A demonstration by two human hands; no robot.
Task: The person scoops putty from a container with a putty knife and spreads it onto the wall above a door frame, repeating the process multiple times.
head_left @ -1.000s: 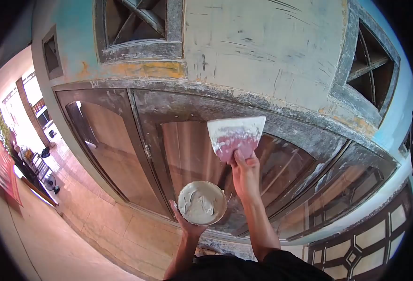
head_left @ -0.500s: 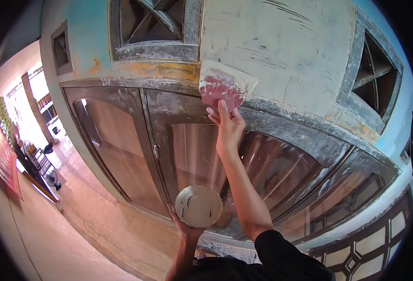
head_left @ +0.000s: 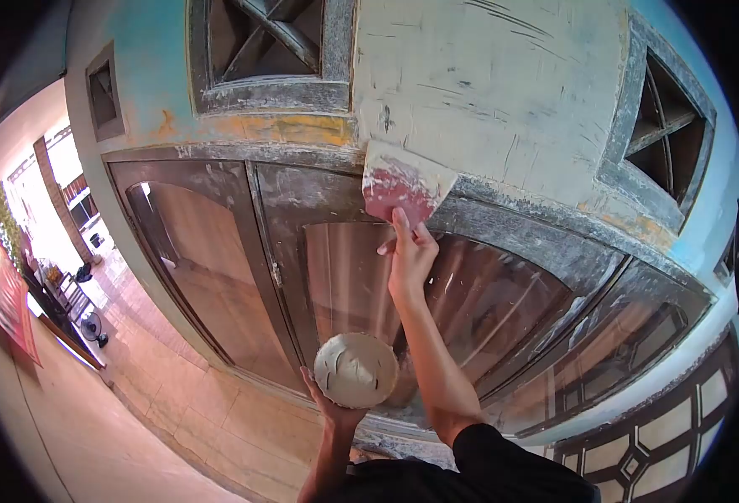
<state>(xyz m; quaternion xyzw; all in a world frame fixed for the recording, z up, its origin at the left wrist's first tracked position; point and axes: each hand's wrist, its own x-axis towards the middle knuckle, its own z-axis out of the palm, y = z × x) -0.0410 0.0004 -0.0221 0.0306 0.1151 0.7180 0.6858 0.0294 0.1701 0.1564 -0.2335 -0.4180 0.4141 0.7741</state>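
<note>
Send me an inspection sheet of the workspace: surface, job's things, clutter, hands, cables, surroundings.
Surface: pale wall panel, dark scratch-like marks.
Job's things: red scraper, smeared pale, wall contact unclear; round container holding pale paste.
Clutter: fan on the floor, far left.
Hands: left hand holds the container from below; right hand grips the scraper.
Cables: nothing clearly seen.
Surroundings: brown-framed glazed panels below; crossed-slat vents either side.

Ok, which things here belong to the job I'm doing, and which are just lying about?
For the job:
Red scraper, right hand
Pale paste in a round container, left hand
Streaked pale wall by the scraper

Seemingly unrelated, at left:
Fan
What looks like a chair
Red hanging
</note>
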